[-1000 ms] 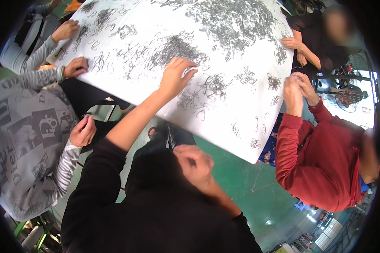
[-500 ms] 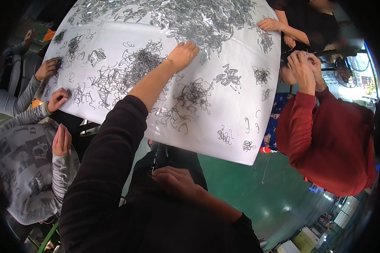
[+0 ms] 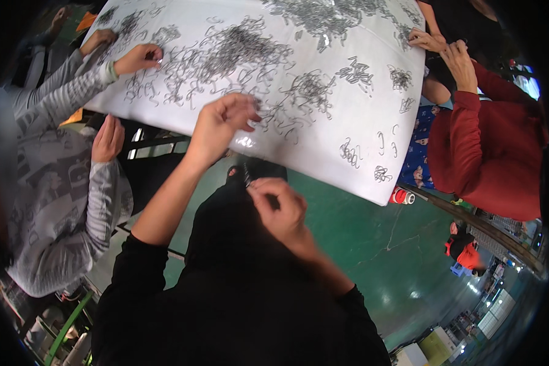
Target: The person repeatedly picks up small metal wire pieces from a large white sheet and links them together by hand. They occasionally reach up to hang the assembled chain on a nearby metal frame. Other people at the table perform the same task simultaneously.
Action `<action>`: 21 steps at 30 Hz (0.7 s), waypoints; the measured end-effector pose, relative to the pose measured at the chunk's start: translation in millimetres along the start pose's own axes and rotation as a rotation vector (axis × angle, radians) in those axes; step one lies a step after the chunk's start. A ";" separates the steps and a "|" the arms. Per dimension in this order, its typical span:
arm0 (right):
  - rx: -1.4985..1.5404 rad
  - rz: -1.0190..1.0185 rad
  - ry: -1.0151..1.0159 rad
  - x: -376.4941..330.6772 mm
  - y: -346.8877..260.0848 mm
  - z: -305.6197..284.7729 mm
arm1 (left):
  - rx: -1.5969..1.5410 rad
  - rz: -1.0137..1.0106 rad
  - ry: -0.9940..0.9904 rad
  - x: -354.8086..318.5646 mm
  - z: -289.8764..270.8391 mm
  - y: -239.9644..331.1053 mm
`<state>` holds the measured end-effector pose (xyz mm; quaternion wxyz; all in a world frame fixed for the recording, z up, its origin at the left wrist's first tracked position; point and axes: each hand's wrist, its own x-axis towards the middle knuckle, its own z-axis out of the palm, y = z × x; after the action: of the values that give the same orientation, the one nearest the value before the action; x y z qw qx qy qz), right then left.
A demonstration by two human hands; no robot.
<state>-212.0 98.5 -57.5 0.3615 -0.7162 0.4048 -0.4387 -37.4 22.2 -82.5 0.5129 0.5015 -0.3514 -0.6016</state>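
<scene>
My left hand (image 3: 222,125) is over the near edge of the white-covered table (image 3: 360,177). Its fingers curl together, blurred by motion, with a small dark thing at their tips that I cannot make out. Lower down, above my lap, my right hand (image 3: 280,210) pinches the end of a short chain of small metal pieces (image 3: 247,175). Beyond my left hand lies a wide heap of bent dark wire hooks (image 3: 238,49). A smaller pile of hooks (image 3: 311,88) sits to its right. Small metal strips (image 3: 355,74) lie further right.
A large heap of metal strips (image 3: 323,18) covers the far part of the table. At the left, a co-worker's hand (image 3: 139,58) reaches over the hooks. A person in red (image 3: 488,146) works at the right. Small hook groups (image 3: 351,152) lie near the right corner.
My left hand has come back from the heap of strips to the near table edge. My right hand has risen with the chain. A grey-sleeved co-worker's hand has reached further onto the table.
</scene>
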 end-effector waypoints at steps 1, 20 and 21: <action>0.009 0.003 0.026 -1.3 -3.2 -1.8 | 0.055 -0.028 -0.011 -23.2 2.2 5.0; -0.234 -0.192 0.007 -10.9 -3.5 23.6 | 0.478 0.346 0.270 -128.2 7.8 9.7; -0.183 -0.138 -0.003 -7.9 -0.3 23.6 | 0.508 0.377 0.294 -126.9 6.3 8.0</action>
<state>-192.5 109.6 -68.3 0.2641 -0.7731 0.3923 -0.4228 -45.0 142.8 -42.7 0.5190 0.6208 -0.4984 -0.3111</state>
